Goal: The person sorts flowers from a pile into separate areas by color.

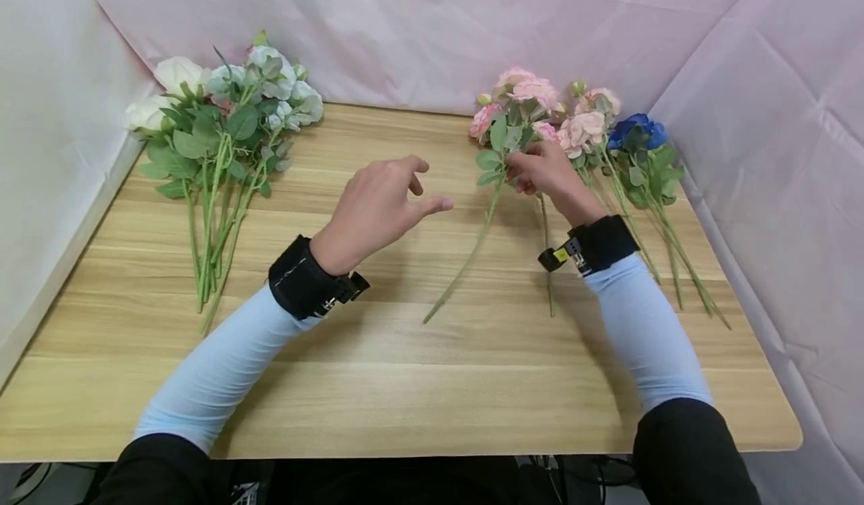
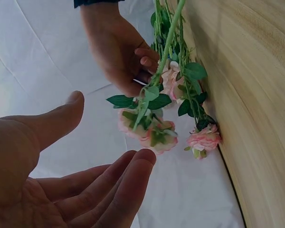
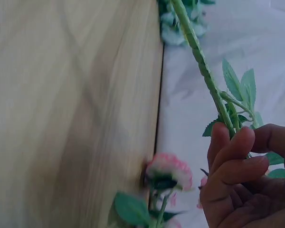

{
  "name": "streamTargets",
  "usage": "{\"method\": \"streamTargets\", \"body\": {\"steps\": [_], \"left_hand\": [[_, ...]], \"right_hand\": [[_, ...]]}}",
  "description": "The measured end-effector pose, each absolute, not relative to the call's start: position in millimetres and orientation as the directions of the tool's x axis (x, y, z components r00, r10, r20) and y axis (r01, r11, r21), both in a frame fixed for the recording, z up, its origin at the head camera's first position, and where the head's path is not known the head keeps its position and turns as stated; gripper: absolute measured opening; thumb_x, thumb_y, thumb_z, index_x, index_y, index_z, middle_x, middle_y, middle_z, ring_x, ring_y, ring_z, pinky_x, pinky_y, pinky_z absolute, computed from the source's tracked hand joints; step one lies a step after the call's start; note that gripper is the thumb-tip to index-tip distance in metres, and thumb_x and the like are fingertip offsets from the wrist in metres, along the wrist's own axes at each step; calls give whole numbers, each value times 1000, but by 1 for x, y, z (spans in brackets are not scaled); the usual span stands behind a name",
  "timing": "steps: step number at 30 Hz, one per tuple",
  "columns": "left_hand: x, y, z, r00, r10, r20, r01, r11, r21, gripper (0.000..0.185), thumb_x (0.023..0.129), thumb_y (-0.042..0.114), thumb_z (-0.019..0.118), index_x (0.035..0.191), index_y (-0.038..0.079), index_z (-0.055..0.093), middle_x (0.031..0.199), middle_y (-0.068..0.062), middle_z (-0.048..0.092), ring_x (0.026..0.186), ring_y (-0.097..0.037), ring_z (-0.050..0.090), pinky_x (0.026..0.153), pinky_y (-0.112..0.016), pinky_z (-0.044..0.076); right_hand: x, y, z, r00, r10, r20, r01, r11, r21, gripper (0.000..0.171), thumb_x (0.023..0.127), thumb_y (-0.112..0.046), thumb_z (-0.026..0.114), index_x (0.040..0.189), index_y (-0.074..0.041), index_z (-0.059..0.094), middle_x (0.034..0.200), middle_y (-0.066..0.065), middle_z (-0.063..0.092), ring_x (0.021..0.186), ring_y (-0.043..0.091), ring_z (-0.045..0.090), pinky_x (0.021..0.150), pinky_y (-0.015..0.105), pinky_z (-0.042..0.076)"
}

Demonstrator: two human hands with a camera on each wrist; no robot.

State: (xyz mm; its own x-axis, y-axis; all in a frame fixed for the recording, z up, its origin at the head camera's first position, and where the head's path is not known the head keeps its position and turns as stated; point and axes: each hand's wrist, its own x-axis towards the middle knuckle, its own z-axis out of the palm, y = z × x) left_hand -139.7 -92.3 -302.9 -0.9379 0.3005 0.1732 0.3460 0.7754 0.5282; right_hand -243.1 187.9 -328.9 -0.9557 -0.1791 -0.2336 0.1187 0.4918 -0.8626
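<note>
My right hand point(image 1: 540, 167) pinches a pink rose stem point(image 1: 472, 248) just below its blooms point(image 1: 520, 96), lifting it slightly over the wooden table point(image 1: 405, 355). In the right wrist view my fingers point(image 3: 235, 156) curl round that green stem point(image 3: 202, 66). My left hand point(image 1: 381, 201) hovers open to the left of the stem, fingers spread and holding nothing. In the left wrist view the open left palm point(image 2: 61, 190) faces the pink blooms point(image 2: 147, 130) and the right hand point(image 2: 118, 47).
A bunch of white roses point(image 1: 216, 122) lies at the table's back left. More pink roses point(image 1: 587, 126) and a blue rose point(image 1: 637, 133) lie at the back right, stems reaching toward the right edge. Pink cloth point(image 1: 432, 32) walls three sides.
</note>
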Motion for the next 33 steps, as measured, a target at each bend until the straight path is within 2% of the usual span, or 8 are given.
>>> {"method": "streamTargets", "body": {"steps": [4,6,13,17,21,30,33], "left_hand": [[-140,-92,-305,-938,302,171,346,780,521,62,94,52,72,134,5,66,101,-9,78,89,-28,72,79,-41,55],[-141,-91,-305,-939,298,170,343,783,519,62,95,52,72,134,5,66,101,-8,78,90,-28,72,79,-41,55],[-141,-91,-305,-939,301,164,342,785,517,61,95,51,71,134,5,66,102,-10,79,90,-28,72,79,-41,55],[-142,-92,-306,-940,299,163,340,792,507,59,96,51,71,133,5,66,102,-9,79,92,-29,72,79,-42,55],[-141,-92,-306,-941,295,165,337,793,507,57,96,49,71,132,6,66,101,-8,79,93,-29,72,79,-43,56],[-142,-93,-306,-941,295,164,337,792,510,54,97,47,70,132,5,66,103,-10,78,92,-29,72,78,-43,56],[-142,-93,-306,-942,294,165,336,792,509,54,97,47,70,131,6,66,102,-10,78,92,-29,72,78,-42,55]], "right_hand": [[-263,202,-328,-939,-184,-291,157,521,-839,24,105,-27,57,101,-4,61,84,1,69,62,13,60,59,27,51],[-271,207,-327,-930,-193,-312,162,546,-822,25,106,-27,56,93,-5,57,81,0,66,61,14,59,57,27,50],[-290,216,-323,-908,-210,-362,167,612,-773,27,105,-24,53,82,-13,48,76,2,63,59,17,56,55,29,40],[-295,216,-324,-910,-214,-355,147,636,-758,31,103,-22,54,75,-11,56,66,1,59,55,17,52,52,29,36],[-298,216,-328,-915,-179,-360,168,643,-747,27,101,-22,58,79,-8,68,66,0,64,55,15,56,49,27,36],[-300,219,-335,-938,-116,-326,143,729,-669,32,99,-21,64,69,-9,67,64,0,70,61,19,68,50,29,34],[-298,219,-335,-941,-103,-322,136,757,-639,30,99,-24,65,77,-6,70,67,0,73,63,19,70,53,30,39]]}}
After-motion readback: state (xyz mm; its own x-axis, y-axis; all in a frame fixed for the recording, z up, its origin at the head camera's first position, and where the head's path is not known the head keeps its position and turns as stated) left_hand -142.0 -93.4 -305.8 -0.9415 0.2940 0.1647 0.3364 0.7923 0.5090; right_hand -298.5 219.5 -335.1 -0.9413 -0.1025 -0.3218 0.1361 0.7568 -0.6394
